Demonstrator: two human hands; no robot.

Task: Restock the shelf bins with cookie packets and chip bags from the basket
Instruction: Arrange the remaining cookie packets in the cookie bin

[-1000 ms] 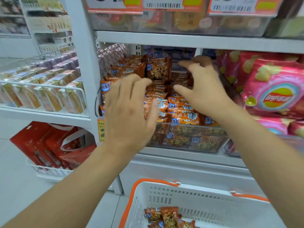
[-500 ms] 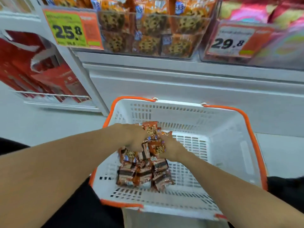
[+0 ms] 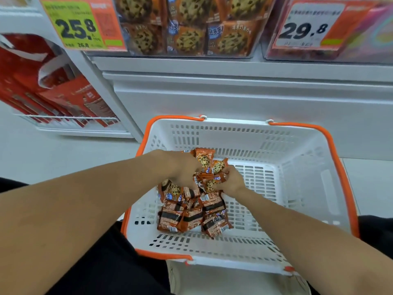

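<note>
Both hands stay inside the white basket. The left hand and right hand still pinch cookie packets together above the pile.

Both bare forearms reach forward and down, converging. The left hand has its fingers curled downward, gripping small orange crinkly cookie packets. Just beside it, the right hand pinches the same bunch, its knuckles turned up.

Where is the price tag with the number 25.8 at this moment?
In the head view, the 25.8 price tag hangs at the upper left, on the shelf front left of the cookie bin, above the white basket.
</note>
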